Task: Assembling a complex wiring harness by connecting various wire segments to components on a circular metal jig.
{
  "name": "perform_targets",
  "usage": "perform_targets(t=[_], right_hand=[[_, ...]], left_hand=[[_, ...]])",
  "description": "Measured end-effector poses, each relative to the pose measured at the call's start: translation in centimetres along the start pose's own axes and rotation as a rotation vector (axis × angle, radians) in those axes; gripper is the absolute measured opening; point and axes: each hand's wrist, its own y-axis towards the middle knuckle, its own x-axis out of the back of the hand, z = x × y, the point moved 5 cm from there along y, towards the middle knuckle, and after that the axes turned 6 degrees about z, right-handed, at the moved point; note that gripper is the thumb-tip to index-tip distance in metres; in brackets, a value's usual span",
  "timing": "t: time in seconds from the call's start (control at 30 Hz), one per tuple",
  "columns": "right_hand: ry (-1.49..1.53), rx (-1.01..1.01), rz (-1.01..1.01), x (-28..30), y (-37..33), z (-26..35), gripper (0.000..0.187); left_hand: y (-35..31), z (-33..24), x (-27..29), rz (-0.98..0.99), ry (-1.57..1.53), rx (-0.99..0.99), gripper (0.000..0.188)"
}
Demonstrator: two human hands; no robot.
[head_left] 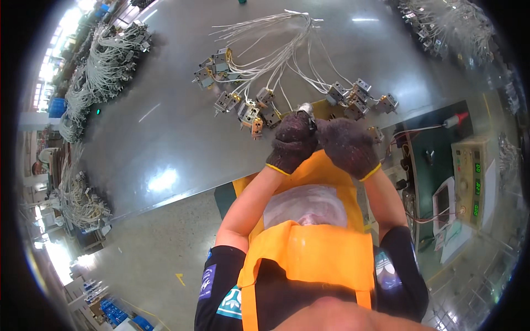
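Note:
Both my hands wear dark knitted gloves with yellow cuffs and meet at the table's near edge. My left hand (295, 140) is closed round a small silvery metal part (305, 108), which pokes up past the fingers. My right hand (349, 144) is closed and pressed up beside it; what its fingers hold is hidden. Just beyond my hands lie several boxy metal units (249, 112) on white wires (276, 62), which gather in a bundle farther back. More such units (356, 100) lie to the right, close to my right hand.
The grey metal table (165, 110) spans the front. At right stand an instrument with green lit digits (470, 179) and a red-tipped lead (456, 119) on a dark green mat. Heaps of wired units lie at far left (107, 69) and far right (448, 25).

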Motion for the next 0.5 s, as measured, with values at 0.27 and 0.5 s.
perform_targets(t=[0.27,0.5], right_hand=[[-0.006,-0.085,-0.093,0.6,0.5,0.8,0.01],[0.137,-0.056,0.055,0.7,-0.4,-0.6,0.028]], left_hand=[[0.4,-0.2,-0.1,-0.026,0.012,-0.003,0.037],[0.0,-2.7,4.2,0.056,0.344,-0.271,0.057]])
